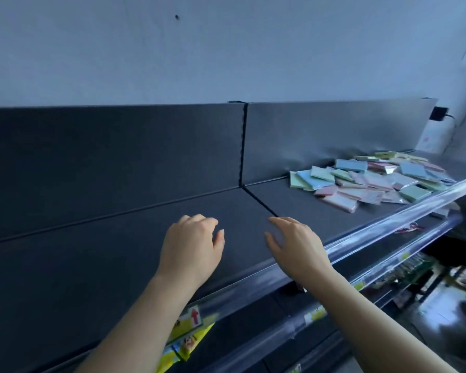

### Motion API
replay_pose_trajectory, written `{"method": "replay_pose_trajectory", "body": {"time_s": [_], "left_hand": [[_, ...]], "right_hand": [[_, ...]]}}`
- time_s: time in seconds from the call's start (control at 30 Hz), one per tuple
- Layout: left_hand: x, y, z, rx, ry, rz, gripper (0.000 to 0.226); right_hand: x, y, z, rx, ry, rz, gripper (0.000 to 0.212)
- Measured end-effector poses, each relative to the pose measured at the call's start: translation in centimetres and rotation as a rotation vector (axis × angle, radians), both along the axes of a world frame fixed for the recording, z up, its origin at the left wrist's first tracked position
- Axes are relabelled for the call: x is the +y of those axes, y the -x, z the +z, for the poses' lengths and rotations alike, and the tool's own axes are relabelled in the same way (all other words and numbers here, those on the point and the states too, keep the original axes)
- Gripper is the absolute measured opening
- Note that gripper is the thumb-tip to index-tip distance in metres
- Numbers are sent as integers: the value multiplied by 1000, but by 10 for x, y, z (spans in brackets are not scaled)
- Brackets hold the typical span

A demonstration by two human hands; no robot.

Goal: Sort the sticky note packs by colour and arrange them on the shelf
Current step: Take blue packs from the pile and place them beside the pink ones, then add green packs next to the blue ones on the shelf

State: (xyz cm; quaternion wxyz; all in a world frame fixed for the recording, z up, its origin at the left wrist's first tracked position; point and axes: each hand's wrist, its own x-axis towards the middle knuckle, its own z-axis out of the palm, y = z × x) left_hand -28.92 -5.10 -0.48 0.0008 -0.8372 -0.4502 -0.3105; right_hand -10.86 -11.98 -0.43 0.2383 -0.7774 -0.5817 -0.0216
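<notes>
Left hand (pixel 191 246) and right hand (pixel 297 247) hovered over the shelf (pixel 119 251), fingers loosely spread, holding nothing; sticky note packs (pixel 371 179) lay heaped far right of them.

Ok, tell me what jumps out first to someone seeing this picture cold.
A jumbled pile of sticky note packs in pink, blue, green and yellow lies on the right part of the dark shelf, close to its back panel. In the foreground, the left hand and right hand reach over the shelf's front edge near the middle seam, holding nothing.
</notes>
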Motion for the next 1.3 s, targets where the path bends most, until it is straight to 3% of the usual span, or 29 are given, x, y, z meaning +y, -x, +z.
{"method": "replay_pose_trajectory", "body": {"time_s": [0.4, 0.63, 0.8, 1.03, 1.13, 1.3], "left_hand": [[52, -182, 3, -49, 221, -70, 31], [117, -262, 1, -28, 262, -80, 8], [153, -307, -6, -22, 339, -87, 8], [187, -366, -13, 12, 442, 23, 35], [196, -388, -15, -71, 550, 80, 36], [211, -418, -21, -409, 784, 166, 35]], "right_hand": [[21, -179, -5, 97, 20, -169, 37], [82, -259, -8, 189, -20, -190, 39], [117, -305, -13, 176, 20, -154, 40], [172, -355, -14, 77, 155, 2, 41], [189, -370, -17, 32, 233, 115, 34], [194, -392, -19, 20, 254, 285, 31]]}}
